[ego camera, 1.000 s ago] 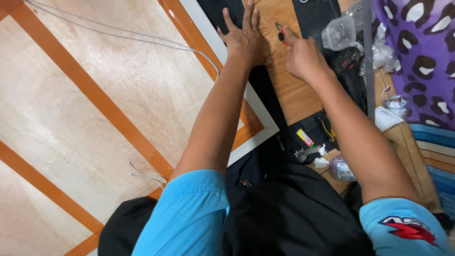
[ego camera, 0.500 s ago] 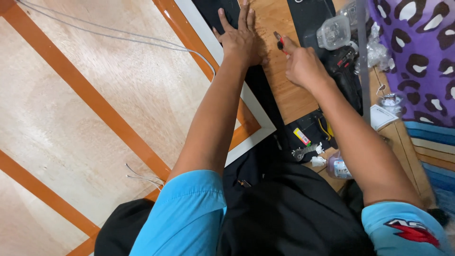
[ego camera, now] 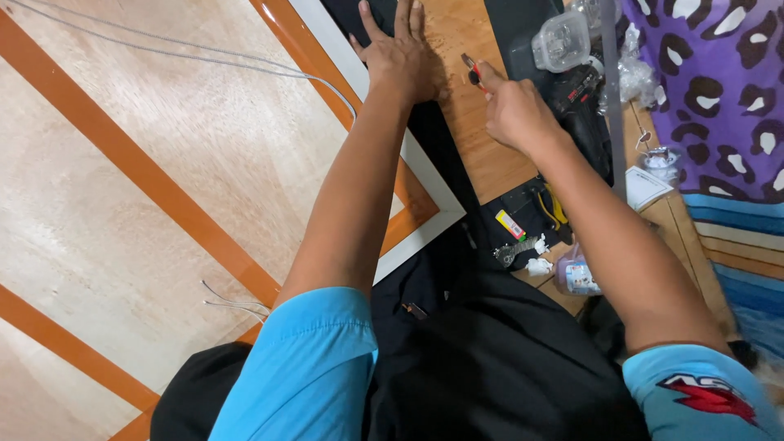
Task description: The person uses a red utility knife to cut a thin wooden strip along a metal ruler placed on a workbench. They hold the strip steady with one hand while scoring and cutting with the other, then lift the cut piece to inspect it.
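Observation:
My left hand (ego camera: 402,55) lies flat, fingers spread, on a wooden board (ego camera: 478,122) and the edge of a black panel at the top of the view. My right hand (ego camera: 514,110) is closed around a small tool with a red and black handle (ego camera: 472,67), its tip touching the board just right of my left hand. Both arms reach forward from blue sleeves over my black-clad lap.
A clear plastic box (ego camera: 562,39) and a black power tool (ego camera: 584,106) lie to the right of the board. A black pouch of small tools (ego camera: 531,220) and a small jar (ego camera: 576,276) sit nearer me. Grey cable (ego camera: 163,51) runs over the orange-striped floor. Purple spotted cloth (ego camera: 710,90) lies far right.
Both hands stay on the board, and the view has shifted slightly. The right hand with the tool has edged a little nearer the left hand.

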